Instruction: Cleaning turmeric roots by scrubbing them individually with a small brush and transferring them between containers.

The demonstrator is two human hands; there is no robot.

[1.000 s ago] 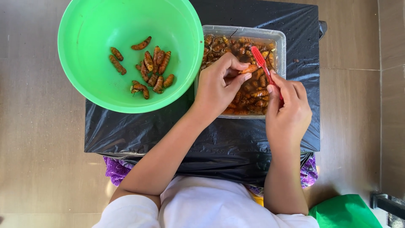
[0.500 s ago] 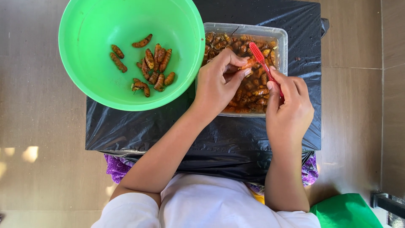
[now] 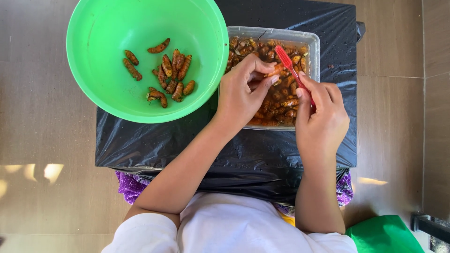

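Red toothbrush (image 3: pixel 291 70) in the right hand (image 3: pixel 321 122), fingers clamped on its handle, is still scrubbing the orange piece (image 3: pixel 273 71) that the left hand (image 3: pixel 243 96) is pinching over the clear tub (image 3: pixel 313 47), so the green bowl (image 3: pixel 93 70) is gaining nothing new.

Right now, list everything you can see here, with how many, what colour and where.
Bowl: one, bright green, upper left on the black sheet.
Brown pieces in bowl: about a dozen, orange-brown, ridged, near its middle.
Tray: one, clear plastic, right of the bowl, full of brown pieces in liquid.
Black sheet: one, covering the low table.
Green object: one, bottom right on the floor.
Brush: one, red, over the tray.
Left hand: pinches one piece above the tray.
Right hand: grips the brush.
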